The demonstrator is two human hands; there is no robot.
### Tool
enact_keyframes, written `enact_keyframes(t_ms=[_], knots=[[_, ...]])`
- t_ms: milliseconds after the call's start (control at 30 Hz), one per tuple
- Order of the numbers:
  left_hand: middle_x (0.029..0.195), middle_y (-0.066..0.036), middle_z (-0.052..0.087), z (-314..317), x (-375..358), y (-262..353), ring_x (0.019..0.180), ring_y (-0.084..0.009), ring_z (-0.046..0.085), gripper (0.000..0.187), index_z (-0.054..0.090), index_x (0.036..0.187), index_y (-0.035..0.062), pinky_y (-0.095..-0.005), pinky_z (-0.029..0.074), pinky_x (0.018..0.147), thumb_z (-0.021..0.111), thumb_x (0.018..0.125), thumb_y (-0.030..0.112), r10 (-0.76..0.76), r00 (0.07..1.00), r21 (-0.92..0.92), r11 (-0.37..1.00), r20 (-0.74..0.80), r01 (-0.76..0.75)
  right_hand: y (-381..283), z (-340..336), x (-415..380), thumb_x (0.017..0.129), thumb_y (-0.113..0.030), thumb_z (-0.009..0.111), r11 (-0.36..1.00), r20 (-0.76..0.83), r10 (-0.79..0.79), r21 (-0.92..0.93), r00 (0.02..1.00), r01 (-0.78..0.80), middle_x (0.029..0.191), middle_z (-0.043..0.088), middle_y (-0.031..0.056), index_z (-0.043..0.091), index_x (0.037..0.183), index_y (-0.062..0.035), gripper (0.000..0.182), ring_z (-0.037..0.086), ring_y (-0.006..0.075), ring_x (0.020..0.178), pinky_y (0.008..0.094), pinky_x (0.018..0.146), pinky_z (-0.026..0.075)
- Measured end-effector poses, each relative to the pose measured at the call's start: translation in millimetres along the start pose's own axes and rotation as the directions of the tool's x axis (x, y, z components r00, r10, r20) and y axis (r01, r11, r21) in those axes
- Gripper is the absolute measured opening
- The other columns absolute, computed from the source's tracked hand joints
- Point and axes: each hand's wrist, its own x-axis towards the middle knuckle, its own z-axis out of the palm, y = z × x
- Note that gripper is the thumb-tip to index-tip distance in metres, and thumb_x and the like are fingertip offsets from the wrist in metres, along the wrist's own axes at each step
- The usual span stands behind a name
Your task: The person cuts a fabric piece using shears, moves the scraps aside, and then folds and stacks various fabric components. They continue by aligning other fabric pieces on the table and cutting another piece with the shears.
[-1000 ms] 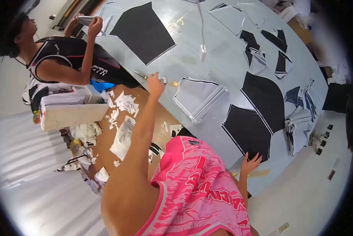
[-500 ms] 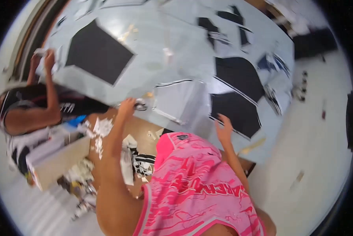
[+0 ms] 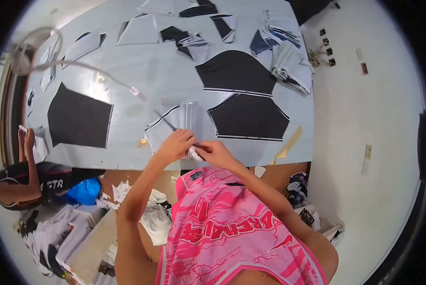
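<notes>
Scissors [image 3: 164, 119] extend from my left hand [image 3: 177, 145], which is closed around them, blades pointing forward and left. My right hand [image 3: 217, 154] has its fingers pinched on a small white rolled piece [image 3: 196, 153] close to the left fingertips. Under and just beyond both hands lies a white fabric panel [image 3: 163, 128] with black-and-white edging, partly covered by my hands. To the right are two black fabric panels [image 3: 248, 117] with striped edges, one beyond the other.
Another black panel [image 3: 80, 116] lies on the table [image 3: 142, 66] at left. Folded fabric pieces [image 3: 291, 66] are piled at the far right. A cable [image 3: 99, 69] hangs over the table. At left a person [image 3: 20, 183] handles white cloth. Scraps and boxes [image 3: 92, 242] lie below the table edge.
My hands have come together over the white panel; before, the right was open by the black panel and the left was at the scissors. The view has turned and shifted.
</notes>
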Motion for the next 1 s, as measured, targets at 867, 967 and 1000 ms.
enact_keyframes(t_ms=[867,967,1000], knots=[[0.095,-0.011,0.071,233,157,-40,0.099,-0.0375,0.064,0.024,0.073,0.094,0.0081,-0.0508,0.044,0.086,0.076,0.084,0.030,-0.891,0.445,0.069,0.441,-0.092,0.895,212,-338,-234,0.086,0.003,0.063,0.907,-0.463,0.419,0.239,0.781,-0.345,0.079,0.065,-0.0001,0.066,0.092,-0.0007,0.008,0.057,0.0077,0.067,0.0247,0.061,0.045],[0.094,-0.014,0.071,223,139,-31,0.098,-0.0388,0.065,0.024,0.073,0.095,0.0065,-0.0527,0.045,0.084,0.076,0.084,0.027,-0.890,0.456,0.078,0.455,0.011,0.887,222,-364,-223,0.085,0.004,0.064,0.940,-0.447,0.337,0.119,0.828,-0.318,0.078,0.063,-0.0019,0.067,0.091,-0.0006,0.008,0.058,0.0067,0.069,0.0244,0.061,0.044],[0.093,-0.015,0.071,223,129,-30,0.098,-0.0391,0.065,0.024,0.073,0.094,0.0065,-0.0533,0.045,0.085,0.076,0.083,0.027,-0.871,0.492,0.101,0.489,-0.010,0.867,220,-372,-220,0.085,0.004,0.064,0.938,-0.437,0.343,0.116,0.832,-0.326,0.078,0.063,-0.0019,0.067,0.091,-0.0006,0.008,0.058,0.0067,0.069,0.0244,0.061,0.044]])
